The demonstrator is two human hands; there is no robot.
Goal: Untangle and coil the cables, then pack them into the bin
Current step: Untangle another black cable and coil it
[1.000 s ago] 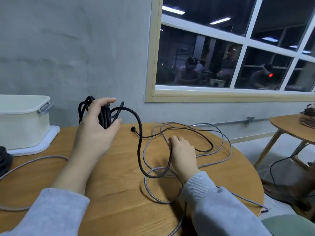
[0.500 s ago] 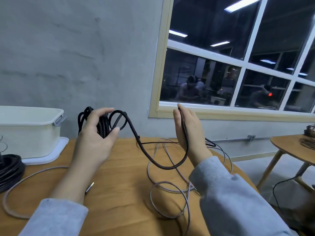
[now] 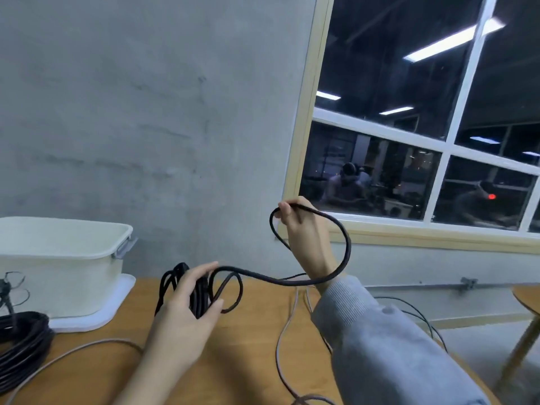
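My left hand (image 3: 187,305) grips a bundle of black cable loops (image 3: 201,293) above the wooden table (image 3: 239,358). From the bundle a free length of the black cable (image 3: 346,247) arcs up to the right. My right hand (image 3: 304,232) is raised in front of the window sill and pinches that length near its top, forming a wide loop round the wrist. A white bin (image 3: 61,258) stands at the far left on its lid. A grey braided cable (image 3: 280,343) lies loose on the table.
A coiled black cable (image 3: 20,340) lies at the table's left edge beside the bin. A thin black wire (image 3: 420,314) hangs off the right side of the table. Another round table (image 3: 529,299) stands at the right. A grey wall and window are close behind.
My right hand has risen from the table to window-sill height, pulling the black cable up into a loop. The left hand keeps holding the bundle. The view has tilted upward.
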